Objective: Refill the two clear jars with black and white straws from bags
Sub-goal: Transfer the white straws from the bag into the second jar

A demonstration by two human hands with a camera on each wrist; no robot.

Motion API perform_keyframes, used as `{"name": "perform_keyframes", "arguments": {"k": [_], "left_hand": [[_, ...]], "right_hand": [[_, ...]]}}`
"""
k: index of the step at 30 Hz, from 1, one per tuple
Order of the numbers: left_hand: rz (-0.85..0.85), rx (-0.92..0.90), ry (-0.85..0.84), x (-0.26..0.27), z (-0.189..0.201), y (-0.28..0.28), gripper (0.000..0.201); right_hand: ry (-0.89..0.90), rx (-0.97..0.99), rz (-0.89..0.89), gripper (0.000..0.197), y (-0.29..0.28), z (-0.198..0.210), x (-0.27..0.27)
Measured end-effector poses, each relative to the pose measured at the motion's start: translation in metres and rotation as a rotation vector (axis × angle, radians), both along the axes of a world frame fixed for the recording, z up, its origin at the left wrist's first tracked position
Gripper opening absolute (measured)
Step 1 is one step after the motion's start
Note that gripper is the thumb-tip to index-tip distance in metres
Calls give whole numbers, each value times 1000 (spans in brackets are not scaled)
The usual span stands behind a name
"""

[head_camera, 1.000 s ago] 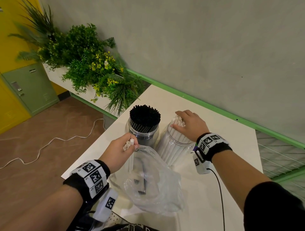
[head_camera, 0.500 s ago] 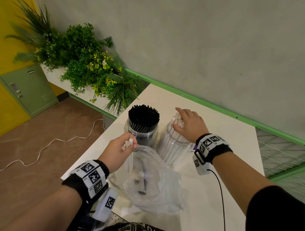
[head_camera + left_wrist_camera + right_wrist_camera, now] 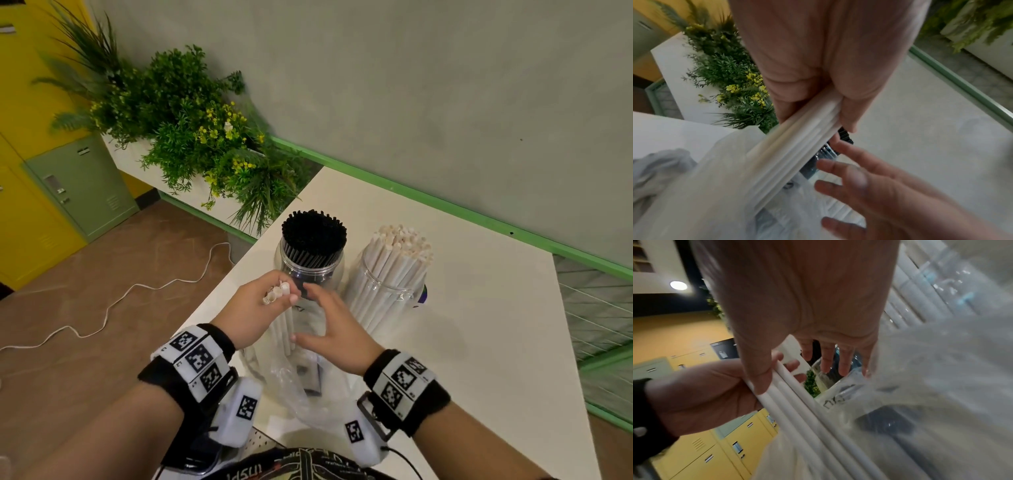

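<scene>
My left hand pinches light, stiff white straws near their tops; right hand spread beside them.

We see the right hand gone from atop the white-straw jar — now open, just right of the left hand's straw bundle, which sits closer to the black-straw jar
</scene>
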State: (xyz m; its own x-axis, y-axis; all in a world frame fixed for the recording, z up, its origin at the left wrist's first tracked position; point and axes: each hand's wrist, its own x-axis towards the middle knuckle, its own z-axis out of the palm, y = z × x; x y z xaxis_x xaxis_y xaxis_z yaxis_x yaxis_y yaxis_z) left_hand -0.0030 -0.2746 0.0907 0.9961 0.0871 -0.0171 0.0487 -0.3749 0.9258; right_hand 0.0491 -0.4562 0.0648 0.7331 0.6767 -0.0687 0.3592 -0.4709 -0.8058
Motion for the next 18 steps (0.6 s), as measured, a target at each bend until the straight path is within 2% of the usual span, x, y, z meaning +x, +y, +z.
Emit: {"name": "perform_keyframes", "arguments": {"k": [3, 6, 7, 10, 14, 18], "left_hand": [[46, -83, -9, -1, 1, -7, 4], [86, -247, -24, -1, 6, -17, 26], [87, -276, -24, -1, 8, -20, 28], [54, -312, -16, -2, 15, -27, 18], [22, -335, -41, -2, 27, -33, 11], [-9, -369, -108, 2, 45, -44, 28]], "right_hand": [[33, -18, -11, 86, 8, -10, -2], [10, 3, -14, 82, 14, -13, -3], [20, 28, -35, 73, 16, -13, -4], [104, 89, -93, 32, 16, -14, -3], [198, 164, -90, 33, 12, -14, -1], [215, 225, -109, 31, 7, 1, 1]]}}
